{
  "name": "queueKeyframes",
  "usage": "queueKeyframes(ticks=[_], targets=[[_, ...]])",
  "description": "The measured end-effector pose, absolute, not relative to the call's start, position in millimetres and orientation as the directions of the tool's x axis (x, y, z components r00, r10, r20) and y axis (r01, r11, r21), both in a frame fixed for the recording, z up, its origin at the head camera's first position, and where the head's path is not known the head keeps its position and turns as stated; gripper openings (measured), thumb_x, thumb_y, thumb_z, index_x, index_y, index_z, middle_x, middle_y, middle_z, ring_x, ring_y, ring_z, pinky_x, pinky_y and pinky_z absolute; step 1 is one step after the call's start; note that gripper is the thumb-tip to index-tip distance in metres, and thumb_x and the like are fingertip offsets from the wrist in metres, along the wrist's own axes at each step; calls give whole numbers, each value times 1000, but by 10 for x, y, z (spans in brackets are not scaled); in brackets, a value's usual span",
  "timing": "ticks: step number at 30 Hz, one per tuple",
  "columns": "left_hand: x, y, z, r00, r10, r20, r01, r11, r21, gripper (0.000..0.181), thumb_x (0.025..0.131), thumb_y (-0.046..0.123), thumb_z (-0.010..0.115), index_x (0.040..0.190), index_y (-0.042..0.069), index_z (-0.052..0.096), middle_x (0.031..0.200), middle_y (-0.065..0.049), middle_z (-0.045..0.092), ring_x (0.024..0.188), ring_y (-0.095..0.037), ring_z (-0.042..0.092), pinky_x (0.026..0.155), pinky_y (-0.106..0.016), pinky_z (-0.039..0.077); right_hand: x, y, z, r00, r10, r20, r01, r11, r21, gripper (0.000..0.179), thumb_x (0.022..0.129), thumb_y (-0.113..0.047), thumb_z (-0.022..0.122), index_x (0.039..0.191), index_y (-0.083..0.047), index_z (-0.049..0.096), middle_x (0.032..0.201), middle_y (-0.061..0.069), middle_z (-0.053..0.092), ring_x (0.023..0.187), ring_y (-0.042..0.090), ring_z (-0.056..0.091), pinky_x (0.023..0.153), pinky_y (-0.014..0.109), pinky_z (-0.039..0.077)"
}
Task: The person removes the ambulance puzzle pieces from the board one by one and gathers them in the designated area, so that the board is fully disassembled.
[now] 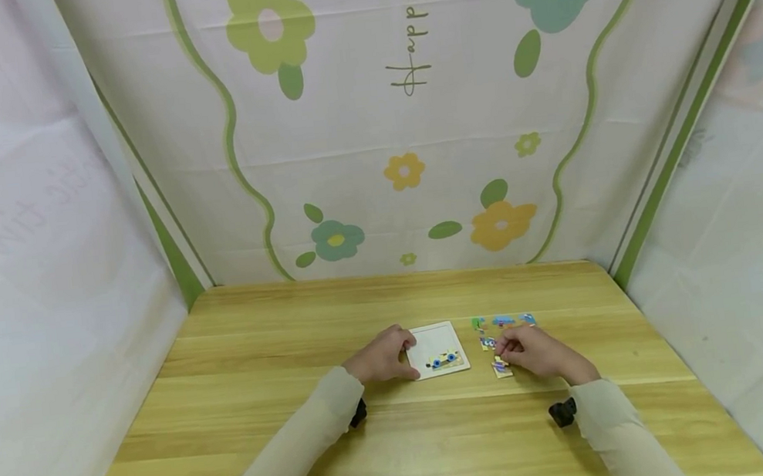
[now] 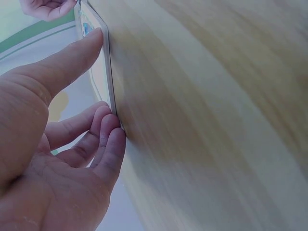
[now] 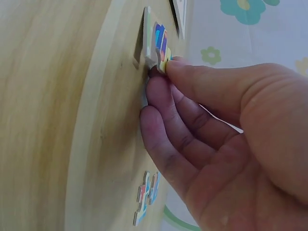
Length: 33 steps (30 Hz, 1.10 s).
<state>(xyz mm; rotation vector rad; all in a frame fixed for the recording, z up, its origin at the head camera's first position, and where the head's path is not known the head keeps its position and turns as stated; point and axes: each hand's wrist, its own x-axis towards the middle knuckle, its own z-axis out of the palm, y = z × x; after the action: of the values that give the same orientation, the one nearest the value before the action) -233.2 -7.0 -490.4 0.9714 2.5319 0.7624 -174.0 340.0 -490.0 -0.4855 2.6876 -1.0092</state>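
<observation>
My left hand [image 1: 383, 356] grips the left side of a white square puzzle board [image 1: 430, 339], thumb at the near corner and fingers toward the far one. In the left wrist view the thumb lies on the frame of the board [image 2: 107, 67], and bent fingertips touch its edge. Assembled pieces with a yellow and blue picture [image 1: 445, 360] lie along the board's near side. Right of the board, my right hand [image 1: 535, 350] pinches a colourful puzzle piece [image 3: 161, 45] between thumb and fingers, tilted close over another piece [image 3: 147, 36].
Several loose puzzle pieces [image 1: 504, 320] lie beyond the right hand on the wooden table [image 1: 404, 453]. A blue-and-white piece [image 1: 487, 343] sits between board and hand. Flowered cloth [image 1: 341, 118] hangs behind the table, with pale cloth at both sides.
</observation>
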Motion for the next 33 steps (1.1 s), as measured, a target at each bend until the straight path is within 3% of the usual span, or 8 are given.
queueKeyframes(ticks=[7,16,25,33], targets=[[-2331,-64,-4886,-713,695,-96,524,618,587,63,88,23,89,137,-5,61,119,-12,59,97,-15,44,90,-28,45,-1762,3407,-4861,-919,-384,-86,-239,719,-653,5,102,-5,69,104,-6,73,99,4,72,88,8,64,77,22,55],[-2327,-66,-4869,-720,685,-110,507,628,590,62,88,25,89,137,-3,61,120,-10,59,98,-15,45,91,-28,45,-1917,3134,-4628,-905,-418,-74,-291,738,-609,12,99,-4,72,110,-1,73,101,7,74,90,12,67,79,25,58],[-2339,-57,-4863,-716,689,-112,515,630,581,61,89,25,88,136,-3,62,120,-11,59,97,-14,46,91,-28,46,-2108,2627,-4633,-836,-539,-105,-353,675,-648,16,97,0,72,112,0,74,105,12,75,93,14,71,82,26,60],[-2353,-62,-4871,-710,696,-106,530,627,571,62,89,27,88,136,-3,63,120,-10,60,98,-13,48,93,-29,48,-2166,2397,-4665,-803,-569,-177,-374,713,-593,26,88,12,76,110,-2,76,107,9,77,95,18,71,82,30,60]])
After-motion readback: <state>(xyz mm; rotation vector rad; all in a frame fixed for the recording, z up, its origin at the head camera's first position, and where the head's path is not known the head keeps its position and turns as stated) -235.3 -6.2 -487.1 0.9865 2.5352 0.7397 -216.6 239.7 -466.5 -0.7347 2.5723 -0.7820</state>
